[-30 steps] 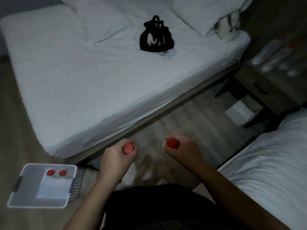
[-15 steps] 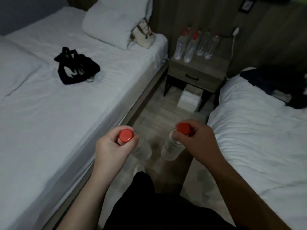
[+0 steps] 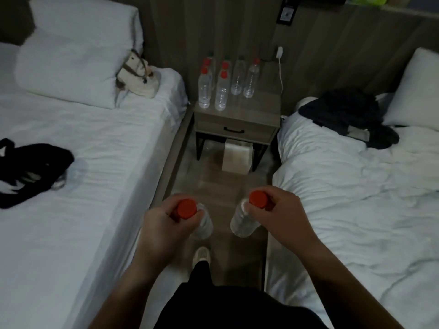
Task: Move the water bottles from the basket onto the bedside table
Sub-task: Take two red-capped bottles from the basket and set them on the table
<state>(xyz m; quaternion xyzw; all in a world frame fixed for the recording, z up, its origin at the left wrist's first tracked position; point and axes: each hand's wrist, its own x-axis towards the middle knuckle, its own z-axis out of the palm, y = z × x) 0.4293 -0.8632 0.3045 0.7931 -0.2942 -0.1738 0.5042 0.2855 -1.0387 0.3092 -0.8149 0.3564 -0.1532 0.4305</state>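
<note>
The left hand (image 3: 164, 224) has its grip closed round the neck of a red-capped bottle (image 3: 202, 224) hanging over the floor; the right hand (image 3: 282, 212) likewise holds a second bottle (image 3: 242, 224). Far ahead, between two beds, six bottles (image 3: 223, 84) stand on the bedside surface (image 3: 261, 110)

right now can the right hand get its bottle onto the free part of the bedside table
Probably not yet: the right hand is well short of the bedside table. The aisle ahead looks clear, and the table's right side is bare beside the standing bottles.
</note>
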